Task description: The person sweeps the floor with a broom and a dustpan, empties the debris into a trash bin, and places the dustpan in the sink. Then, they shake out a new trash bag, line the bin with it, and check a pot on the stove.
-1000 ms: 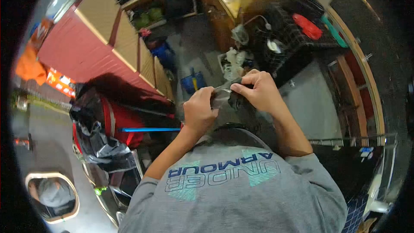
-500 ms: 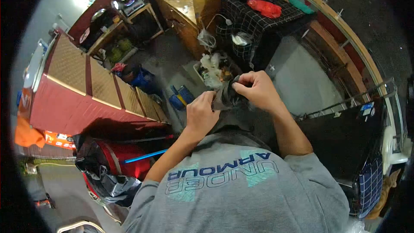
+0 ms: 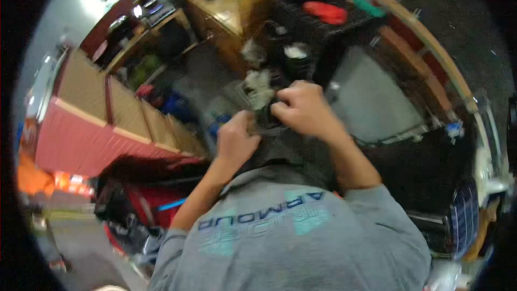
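Note:
My left hand (image 3: 236,137) is closed, its fingers curled around one side of a dark, limp, thin piece of material (image 3: 264,122). Facing it, my right hand (image 3: 303,108) is also closed, at the other side of the same piece. Motion blur hides whether it is plastic or cloth. Just beyond both hands, crumpled whitish plastic (image 3: 259,83) sits on top of a pale container on the floor. The grey shirt (image 3: 285,248) of my own body fills the lower middle of the head view.
At the left stands a long red-sided cabinet (image 3: 75,137) with woven-looking panels. A red bag (image 3: 322,12) lies on a dark checked table cover at the back. A wooden counter (image 3: 221,13) is behind, and a blue object (image 3: 218,121) rests on the floor.
The view has shifted and blurred. My hands have moved slightly left and now sit a little farther apart in height, both still closed on the dark material, which shows less between them.

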### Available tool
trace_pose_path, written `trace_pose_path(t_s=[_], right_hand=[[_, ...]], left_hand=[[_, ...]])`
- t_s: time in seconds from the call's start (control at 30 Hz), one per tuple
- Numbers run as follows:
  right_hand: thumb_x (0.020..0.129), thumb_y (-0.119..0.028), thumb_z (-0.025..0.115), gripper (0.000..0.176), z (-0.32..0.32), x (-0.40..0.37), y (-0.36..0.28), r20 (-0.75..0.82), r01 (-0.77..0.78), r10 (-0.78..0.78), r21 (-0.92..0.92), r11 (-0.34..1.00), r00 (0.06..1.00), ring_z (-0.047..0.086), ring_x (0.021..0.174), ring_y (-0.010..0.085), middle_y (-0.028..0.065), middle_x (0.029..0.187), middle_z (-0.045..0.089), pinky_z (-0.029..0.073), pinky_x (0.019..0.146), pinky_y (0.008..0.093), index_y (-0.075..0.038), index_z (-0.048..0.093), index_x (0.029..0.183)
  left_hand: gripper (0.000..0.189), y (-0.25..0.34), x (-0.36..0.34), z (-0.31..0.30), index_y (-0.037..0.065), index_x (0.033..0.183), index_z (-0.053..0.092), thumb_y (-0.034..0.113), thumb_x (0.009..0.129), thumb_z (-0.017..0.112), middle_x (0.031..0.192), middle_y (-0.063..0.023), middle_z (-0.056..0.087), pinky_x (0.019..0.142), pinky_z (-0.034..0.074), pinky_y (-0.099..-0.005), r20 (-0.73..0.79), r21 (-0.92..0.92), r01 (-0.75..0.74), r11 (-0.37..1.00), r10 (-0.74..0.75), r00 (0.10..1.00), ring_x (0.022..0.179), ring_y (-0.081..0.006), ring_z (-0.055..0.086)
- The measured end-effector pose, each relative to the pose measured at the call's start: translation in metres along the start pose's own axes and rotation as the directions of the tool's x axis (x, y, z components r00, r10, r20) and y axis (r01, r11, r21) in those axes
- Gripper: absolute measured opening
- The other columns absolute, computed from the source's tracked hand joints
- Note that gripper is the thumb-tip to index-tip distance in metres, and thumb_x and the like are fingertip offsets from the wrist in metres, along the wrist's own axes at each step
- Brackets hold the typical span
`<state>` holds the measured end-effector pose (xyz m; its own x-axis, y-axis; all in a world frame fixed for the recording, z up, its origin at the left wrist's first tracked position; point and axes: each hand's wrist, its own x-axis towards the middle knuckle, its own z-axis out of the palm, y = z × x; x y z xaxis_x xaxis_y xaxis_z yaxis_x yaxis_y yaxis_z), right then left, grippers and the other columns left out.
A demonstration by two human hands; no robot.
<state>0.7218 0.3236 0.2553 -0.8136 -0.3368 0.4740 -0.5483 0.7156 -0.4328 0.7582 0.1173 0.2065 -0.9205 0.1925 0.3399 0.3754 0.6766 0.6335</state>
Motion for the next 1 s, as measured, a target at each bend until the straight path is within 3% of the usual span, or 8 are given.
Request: trace_pose_path(t_s=[0.13,0.33,0.43,0.53,0.7,0.77,0.9,1.0], right_hand=[[0.073,-0.033,0.056,0.033,0.01,0.021,-0.018,0.357,-0.025,0.018,0.016,1.0,0.934,0.063,0.069,0.04,0.0218,0.071,0.063,0.049,0.063,0.0494,-0.002,0.068,0.07],[0.075,-0.026,0.056,0.033,-0.01,0.036,-0.034,0.064,-0.084,0.07,0.24,0.967,0.995,0.064,0.071,0.0439,0.0258,0.072,0.064,0.052,0.067,0.05,0.006,0.066,0.07],[0.076,-0.02,0.057,0.028,0.0,0.021,-0.026,0.336,-0.217,0.179,0.078,0.973,0.925,0.064,0.062,0.0377,0.0238,0.065,0.062,0.052,0.059,0.0462,0.006,0.063,0.065],[0.079,-0.019,0.058,0.029,-0.032,0.025,-0.018,0.17,-0.378,0.338,0.393,0.838,0.926,0.063,0.059,0.0369,0.0239,0.063,0.061,0.05,0.056,0.0451,0.006,0.061,0.066],[0.082,-0.021,0.058,0.032,-0.002,-0.001,0.025,0.105,-0.383,0.369,0.298,0.875,0.924,0.059,0.056,0.0368,0.0245,0.062,0.059,0.046,0.056,0.0464,0.008,0.061,0.067],[0.082,-0.021,0.058,0.033,-0.021,-0.005,0.01,0.041,-0.404,0.432,0.442,0.801,0.901,0.059,0.059,0.0376,0.025,0.063,0.058,0.047,0.059,0.0471,0.008,0.06,0.068],[0.083,-0.022,0.059,0.031,0.003,-0.009,0.033,-0.042,-0.407,0.46,0.404,0.819,0.887,0.061,0.063,0.0388,0.0252,0.069,0.061,0.048,0.062,0.0471,0.007,0.061,0.072],[0.084,-0.023,0.059,0.033,0.017,-0.02,0.055,0.02,-0.509,0.575,0.49,0.707,0.818,0.062,0.064,0.0374,0.025,0.07,0.061,0.048,0.063,0.0471,0.008,0.06,0.073]], left_hand=[[0.039,-0.01,0.004,-0.013,0.0,0.105,0.061,0.008,0.068,0.071,0.093,-0.0217,0.064,0.074,0.05,-0.0429,0.105,-0.061,0.041,0.997,-0.034,0.994,0.085,-0.039,0.064],[0.05,-0.061,0.015,-0.01,-0.001,0.124,0.055,0.003,0.076,0.072,0.11,-0.0142,0.063,0.087,0.047,-0.0382,0.171,-0.325,0.036,0.945,0.021,0.985,0.104,-0.0218,0.057],[0.061,-0.085,0.02,0.022,0.008,0.137,0.047,-0.001,0.08,0.069,0.132,-0.0107,0.049,0.088,0.049,-0.0344,0.341,-0.562,0.215,0.798,-0.013,0.94,0.109,-0.0216,0.051],[0.07,-0.079,0.029,0.026,0.006,0.142,0.041,0.001,0.078,0.069,0.137,-0.0135,0.048,0.099,0.041,-0.0413,0.328,-0.479,0.143,0.866,0.025,0.944,0.119,-0.0253,0.049],[0.078,-0.073,0.032,0.056,0.008,0.149,0.03,0.005,0.079,0.064,0.146,-0.0144,0.039,0.107,0.034,-0.0462,0.446,-0.61,0.258,0.749,0.056,0.893,0.133,-0.0321,0.039],[0.086,-0.066,0.032,0.069,0.014,0.151,0.026,0.0,0.077,0.067,0.152,-0.0104,0.032,0.108,0.035,-0.0442,0.318,-0.484,-0.101,0.869,0.282,0.905,0.138,-0.0275,0.032],[0.098,-0.099,0.036,0.112,0.013,0.153,0.019,0.014,0.074,0.076,0.154,-0.0133,0.027,0.115,0.023,-0.0464,0.38,-0.728,0.092,0.679,0.289,0.878,0.141,-0.0291,0.027],[0.112,-0.073,0.044,0.124,0.011,0.154,0.014,0.022,0.066,0.083,0.155,-0.0144,0.024,0.114,0.024,-0.0464,0.343,-0.626,-0.053,0.778,0.336,0.877,0.141,-0.0305,0.027]])
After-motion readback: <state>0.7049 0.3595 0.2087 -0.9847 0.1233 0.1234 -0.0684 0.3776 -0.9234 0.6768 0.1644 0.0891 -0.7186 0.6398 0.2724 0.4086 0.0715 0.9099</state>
